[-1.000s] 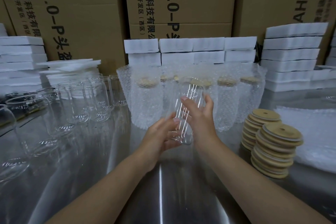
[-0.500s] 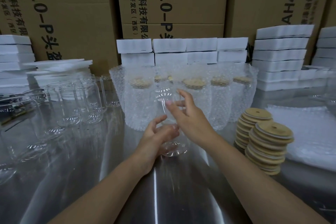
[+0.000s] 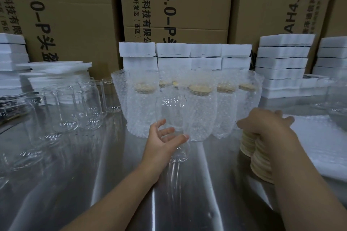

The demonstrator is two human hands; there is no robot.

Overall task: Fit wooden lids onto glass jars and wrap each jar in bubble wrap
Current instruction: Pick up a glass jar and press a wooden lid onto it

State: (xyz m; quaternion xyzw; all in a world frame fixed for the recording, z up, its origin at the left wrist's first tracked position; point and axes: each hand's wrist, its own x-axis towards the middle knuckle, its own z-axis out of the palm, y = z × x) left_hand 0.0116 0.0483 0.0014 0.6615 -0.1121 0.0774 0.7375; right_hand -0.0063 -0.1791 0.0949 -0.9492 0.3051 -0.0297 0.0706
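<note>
I am holding a jar (image 3: 171, 110) upright at the middle of the desk (image 3: 197, 184), my left grip (image 3: 161, 142) curling round its lower half, thumb across the front. I cannot tell whether its base is touching the desk. My right grip (image 3: 268, 129) is lying on top of the two stacks of lids (image 3: 261, 163) to the right, its fingers curling over the topmost ones. Wrapped jars (image 3: 199, 114) are standing just behind the jar, and bare jars (image 3: 90, 107) are standing to the left. Bubble wrap (image 3: 328, 146) is lying beyond the lids.
</note>
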